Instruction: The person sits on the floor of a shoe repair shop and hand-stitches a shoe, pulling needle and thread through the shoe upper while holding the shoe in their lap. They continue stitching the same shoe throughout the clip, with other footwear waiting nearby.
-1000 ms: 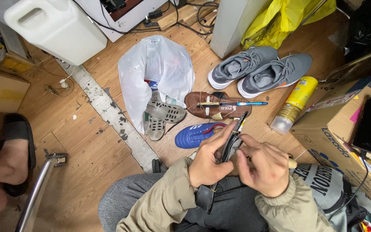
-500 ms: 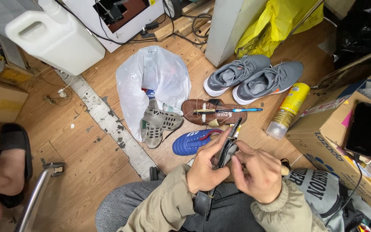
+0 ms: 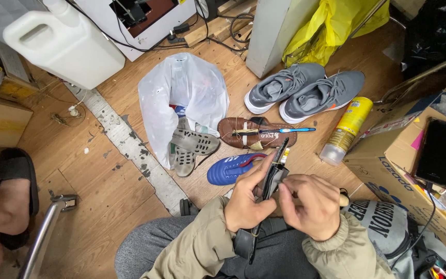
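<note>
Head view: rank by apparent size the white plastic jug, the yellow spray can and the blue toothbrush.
1. White plastic jug, clearly largest.
2. Yellow spray can.
3. Blue toothbrush, thinnest, though nearly as long as the can.
All lie on the floor at a similar distance, so the order looks reliable.

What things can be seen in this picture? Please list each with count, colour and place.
dark shoe part: 1, black, held in both hands
blue shoe: 1, blue, floor before the hands
brown sandal: 1, brown, floor centre
toothbrush: 1, blue, on the sandal
grey sneakers: 2, grey, floor upper right
plastic bag: 1, white, floor centre
spray can: 1, yellow, lying right
jug: 1, white, upper left
left hand: grips the part
right hand: pinches the part
</note>
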